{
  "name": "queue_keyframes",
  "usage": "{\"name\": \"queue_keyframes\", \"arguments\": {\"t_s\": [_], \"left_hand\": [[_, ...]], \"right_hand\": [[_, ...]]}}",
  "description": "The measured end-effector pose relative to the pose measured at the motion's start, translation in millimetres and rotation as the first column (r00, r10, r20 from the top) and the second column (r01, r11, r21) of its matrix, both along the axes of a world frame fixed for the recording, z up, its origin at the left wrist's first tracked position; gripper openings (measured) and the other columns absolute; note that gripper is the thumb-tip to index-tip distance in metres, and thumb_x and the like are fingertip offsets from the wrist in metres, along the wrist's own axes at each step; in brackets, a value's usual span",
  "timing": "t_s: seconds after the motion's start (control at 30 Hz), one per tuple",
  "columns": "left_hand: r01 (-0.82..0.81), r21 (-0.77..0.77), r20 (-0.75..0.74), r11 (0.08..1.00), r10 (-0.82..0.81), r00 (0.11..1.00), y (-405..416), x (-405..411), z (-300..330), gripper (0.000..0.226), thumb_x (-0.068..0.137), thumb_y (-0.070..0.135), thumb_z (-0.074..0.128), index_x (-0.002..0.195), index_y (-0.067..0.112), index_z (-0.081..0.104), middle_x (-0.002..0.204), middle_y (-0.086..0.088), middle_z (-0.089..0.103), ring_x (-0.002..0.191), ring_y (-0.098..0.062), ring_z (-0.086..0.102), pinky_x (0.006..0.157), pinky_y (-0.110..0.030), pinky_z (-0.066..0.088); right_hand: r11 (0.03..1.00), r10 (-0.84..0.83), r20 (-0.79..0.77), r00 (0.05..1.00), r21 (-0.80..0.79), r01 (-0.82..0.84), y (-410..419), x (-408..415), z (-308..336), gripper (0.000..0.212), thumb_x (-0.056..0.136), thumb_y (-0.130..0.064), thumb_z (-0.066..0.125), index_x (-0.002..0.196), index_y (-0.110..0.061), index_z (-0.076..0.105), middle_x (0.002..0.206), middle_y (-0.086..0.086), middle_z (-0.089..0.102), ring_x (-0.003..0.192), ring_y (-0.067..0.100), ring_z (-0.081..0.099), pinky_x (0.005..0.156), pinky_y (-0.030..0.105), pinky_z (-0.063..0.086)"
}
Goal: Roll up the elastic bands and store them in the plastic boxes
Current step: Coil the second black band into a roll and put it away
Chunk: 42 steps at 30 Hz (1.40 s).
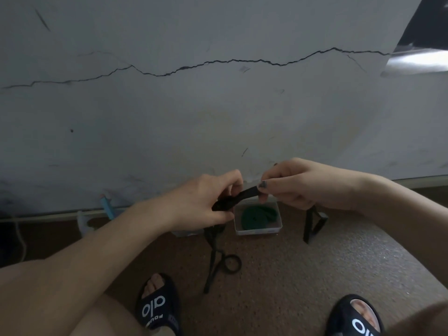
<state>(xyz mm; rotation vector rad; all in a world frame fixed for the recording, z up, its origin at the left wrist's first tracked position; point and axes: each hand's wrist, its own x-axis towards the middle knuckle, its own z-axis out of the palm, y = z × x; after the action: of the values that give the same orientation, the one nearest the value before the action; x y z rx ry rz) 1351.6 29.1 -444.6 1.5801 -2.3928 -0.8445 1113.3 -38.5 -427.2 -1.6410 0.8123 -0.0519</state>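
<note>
Both hands hold one black elastic band stretched between them above the floor. My left hand grips a bunched, partly rolled end of it. My right hand pinches the flat strip with thumb and fingers. The rest of the band hangs down: one loose tail curls on the floor under my left hand, another loop dangles under my right hand. Just below the hands sits a clear plastic box with a rolled green band inside. A second clear box is mostly hidden behind my left hand.
A cracked grey wall rises right behind the boxes, with a pale skirting strip along its base. A blue tube-like object and a white cable lie at the left by the wall. My feet in black slides rest on the brown floor.
</note>
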Motion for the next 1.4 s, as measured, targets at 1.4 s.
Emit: {"name": "queue_keyframes", "arguments": {"t_s": [1.4], "left_hand": [[-0.039,0.275,-0.313,0.961,0.127,0.941,3.4,5.9,16.0,0.013,0.097,0.026,0.066,0.103,0.018,0.058,0.076,0.008,0.066,0.065,-0.012,0.062,0.062,-0.023,0.052]], "right_hand": [[0.999,0.046,-0.133,0.99,0.002,-0.046,1.9,-3.3,3.4,0.016,0.098,-0.02,0.065,0.101,-0.006,0.072,0.057,-0.001,0.038,0.048,0.013,0.027,0.041,0.021,0.019]]}}
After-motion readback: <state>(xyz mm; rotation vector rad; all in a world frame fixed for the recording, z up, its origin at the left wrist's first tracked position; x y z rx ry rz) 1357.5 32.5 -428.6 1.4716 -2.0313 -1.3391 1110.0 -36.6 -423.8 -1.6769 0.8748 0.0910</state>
